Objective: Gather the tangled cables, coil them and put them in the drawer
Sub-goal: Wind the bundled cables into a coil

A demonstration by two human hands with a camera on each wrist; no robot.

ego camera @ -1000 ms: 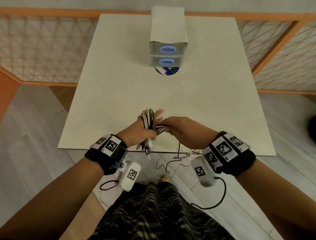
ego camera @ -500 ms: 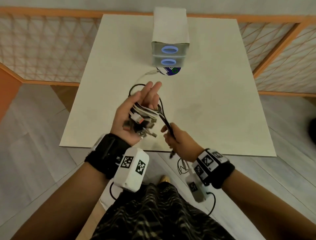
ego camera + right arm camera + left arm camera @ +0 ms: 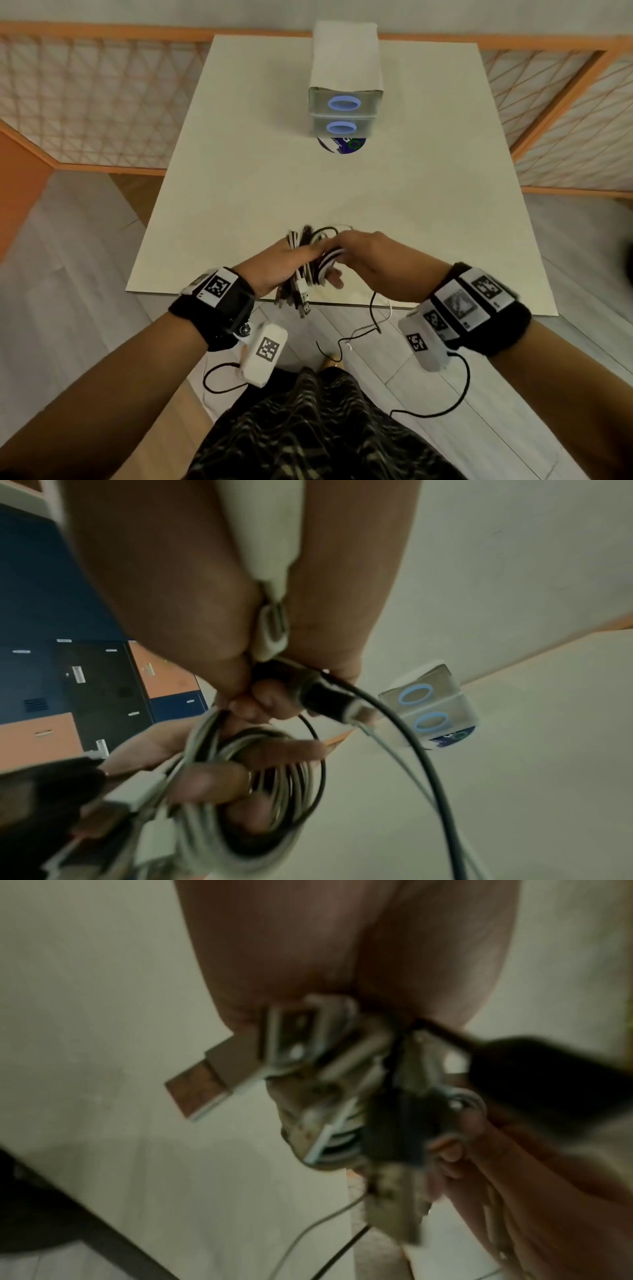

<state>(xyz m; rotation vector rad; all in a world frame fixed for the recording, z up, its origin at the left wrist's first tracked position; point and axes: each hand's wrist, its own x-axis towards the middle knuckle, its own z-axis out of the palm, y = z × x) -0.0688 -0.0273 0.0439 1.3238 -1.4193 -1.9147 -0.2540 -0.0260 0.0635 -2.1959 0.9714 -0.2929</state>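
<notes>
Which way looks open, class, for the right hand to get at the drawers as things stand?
Probably yes: bare table lies between the right hand and the drawers, which are shut. But that hand grips the cables.

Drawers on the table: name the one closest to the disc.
The lower drawer; the disc pokes out just below it, while the upper drawer is stacked above.

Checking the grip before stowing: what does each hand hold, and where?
Left hand grips the cable bundle round its coils; right hand pinches loose cable strands.
</notes>
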